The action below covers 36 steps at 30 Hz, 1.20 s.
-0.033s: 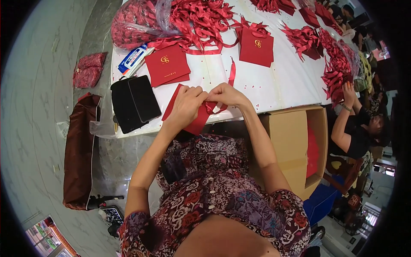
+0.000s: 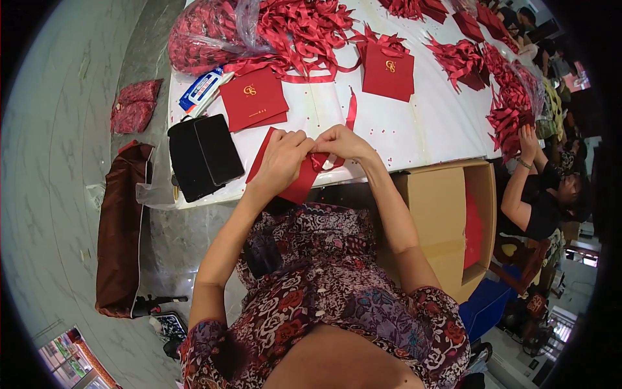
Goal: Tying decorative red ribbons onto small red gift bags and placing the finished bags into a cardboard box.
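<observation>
Barely anything has moved since the earlier frame; both hands keep the same pose. At the near edge of the white table (image 2: 447,120), the left hand (image 2: 282,161) lies curled over a slanted red card (image 2: 300,185), its exact grip hidden, while the right hand (image 2: 346,143) pinches narrowly at a red ribbon (image 2: 351,110). A black case (image 2: 204,155) lies to the left; beyond are stacked red cards (image 2: 254,105), then heaped ribbons (image 2: 304,32).

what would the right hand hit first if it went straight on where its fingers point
Probably the left hand: the right hand points left at it, and the two look nearly touching, though depth is hard to judge.
</observation>
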Available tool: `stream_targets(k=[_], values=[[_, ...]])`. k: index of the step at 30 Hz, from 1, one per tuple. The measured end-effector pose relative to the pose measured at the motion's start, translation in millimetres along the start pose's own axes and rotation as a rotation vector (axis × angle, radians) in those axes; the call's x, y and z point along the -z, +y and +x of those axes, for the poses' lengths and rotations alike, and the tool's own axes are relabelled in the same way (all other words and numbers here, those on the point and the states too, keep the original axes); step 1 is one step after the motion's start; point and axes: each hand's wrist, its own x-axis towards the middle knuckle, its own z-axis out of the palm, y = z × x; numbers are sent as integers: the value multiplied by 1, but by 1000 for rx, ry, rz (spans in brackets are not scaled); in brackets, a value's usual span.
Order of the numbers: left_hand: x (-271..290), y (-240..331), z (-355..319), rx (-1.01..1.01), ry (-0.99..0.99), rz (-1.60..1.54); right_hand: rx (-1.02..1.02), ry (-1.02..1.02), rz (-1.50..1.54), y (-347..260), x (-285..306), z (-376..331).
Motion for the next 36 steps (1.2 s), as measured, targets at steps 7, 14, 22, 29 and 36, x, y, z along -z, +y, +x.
stream_targets(k=[7, 14, 22, 29, 36], values=[[4, 4, -4, 119, -5, -178, 46, 450, 75, 6, -17, 16], [-8, -9, -9, 296, 87, -190, 184, 498, -333, -2, 11, -26], [-30, -27, 3, 286, 341, 11, 124, 85, -92, -4, 1, -53], [-65, 36, -5, 496, 431, -992, 209, 370, 259, -5, -25, -28], [-76, 35, -26, 588, 49, -1267, 256, 489, 287, -10, -24, -16]])
